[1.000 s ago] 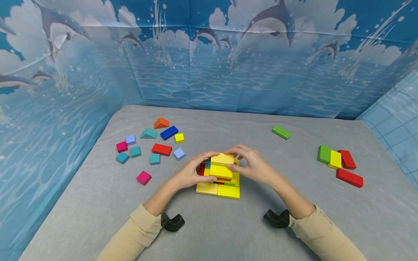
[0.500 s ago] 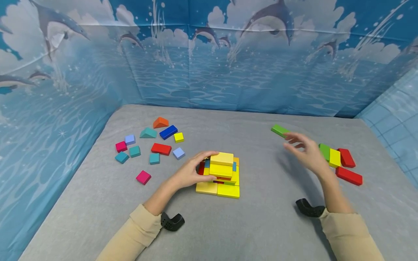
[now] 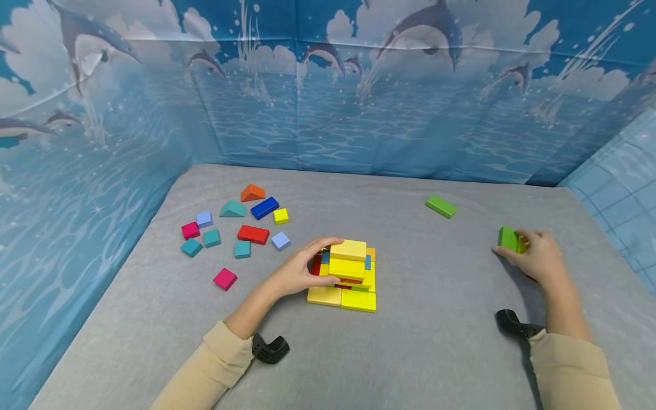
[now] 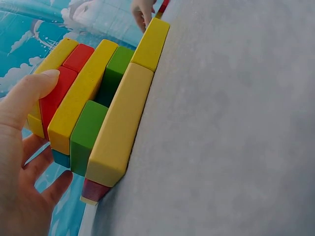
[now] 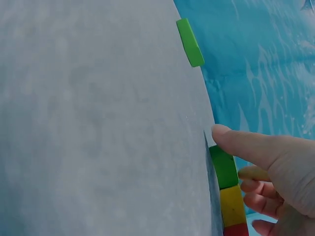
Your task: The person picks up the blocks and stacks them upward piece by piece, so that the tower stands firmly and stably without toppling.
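Observation:
A stepped stack of wooden blocks (image 3: 347,267), mostly yellow on the outside, stands in the middle of the table. My left hand (image 3: 297,270) curls round the stack's left side, its thumb against a red block (image 4: 58,91) and its fingers round the back. Over at the right, my right hand (image 3: 540,256) is at a small group of blocks. Its thumb and fingers spread about a green block (image 3: 507,238) and a yellow block (image 5: 232,205) beside it. The red blocks of that group are mostly hidden by the hand in the head view.
A single green block (image 3: 441,206) lies towards the back right. Left of the stack are several scattered blocks, among them a red one (image 3: 253,234), a dark blue one (image 3: 264,208) and an orange triangle (image 3: 253,193). A blue dolphin-print curtain (image 3: 328,114) borders the grey table (image 3: 410,353).
My right hand has left the stack, crossed to the right past the single green block and come down at the block group. My left hand has stayed on the stack.

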The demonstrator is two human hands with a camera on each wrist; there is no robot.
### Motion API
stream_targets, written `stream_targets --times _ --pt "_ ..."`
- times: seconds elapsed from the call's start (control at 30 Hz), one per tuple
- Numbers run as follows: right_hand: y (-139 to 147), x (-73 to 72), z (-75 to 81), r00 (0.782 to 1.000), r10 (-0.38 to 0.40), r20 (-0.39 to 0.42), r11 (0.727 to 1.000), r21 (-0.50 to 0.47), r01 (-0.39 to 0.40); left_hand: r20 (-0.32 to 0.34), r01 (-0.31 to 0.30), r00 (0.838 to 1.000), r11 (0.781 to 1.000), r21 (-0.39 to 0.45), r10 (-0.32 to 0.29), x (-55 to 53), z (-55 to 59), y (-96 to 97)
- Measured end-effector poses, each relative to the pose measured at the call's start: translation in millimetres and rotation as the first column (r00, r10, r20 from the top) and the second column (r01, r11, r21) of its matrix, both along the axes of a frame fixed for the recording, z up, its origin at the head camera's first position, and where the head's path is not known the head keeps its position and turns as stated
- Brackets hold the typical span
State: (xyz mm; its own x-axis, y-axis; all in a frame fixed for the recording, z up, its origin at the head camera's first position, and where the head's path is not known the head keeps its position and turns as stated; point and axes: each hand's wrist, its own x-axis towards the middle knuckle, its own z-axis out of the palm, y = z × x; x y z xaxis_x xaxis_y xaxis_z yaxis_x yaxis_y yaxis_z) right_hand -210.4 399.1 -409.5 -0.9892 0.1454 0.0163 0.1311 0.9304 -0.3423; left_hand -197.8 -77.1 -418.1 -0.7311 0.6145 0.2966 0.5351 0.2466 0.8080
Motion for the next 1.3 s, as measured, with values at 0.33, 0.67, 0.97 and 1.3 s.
stream_targets --times 0.33,0.67,0.97,1.3 --pt "-1 1.5 -1.6 0.999 -0.003 0.033 1.0 0.0 0.003 0.011 0.004 1.0 1.0 0.002 -0.004 0.0 -0.1 -0.1" --pt "1 0.6 -4.4 0.966 0.258 -0.014 0.965 -0.03 -0.259 0.013 0.0 1.0 1.0 -0.002 0.0 -0.1 -0.5 -0.9" --pt "0 2.1 -4.6 0.97 0.239 -0.05 0.959 -0.142 -0.244 0.005 -0.001 1.0 1.0 -0.008 0.001 0.1 0.6 -0.6" --pt "-30 6.0 14.2 0.954 0.26 -0.152 0.931 -0.222 -0.289 0.011 -0.004 1.0 1.0 -0.016 0.004 -0.4 0.4 -0.2"
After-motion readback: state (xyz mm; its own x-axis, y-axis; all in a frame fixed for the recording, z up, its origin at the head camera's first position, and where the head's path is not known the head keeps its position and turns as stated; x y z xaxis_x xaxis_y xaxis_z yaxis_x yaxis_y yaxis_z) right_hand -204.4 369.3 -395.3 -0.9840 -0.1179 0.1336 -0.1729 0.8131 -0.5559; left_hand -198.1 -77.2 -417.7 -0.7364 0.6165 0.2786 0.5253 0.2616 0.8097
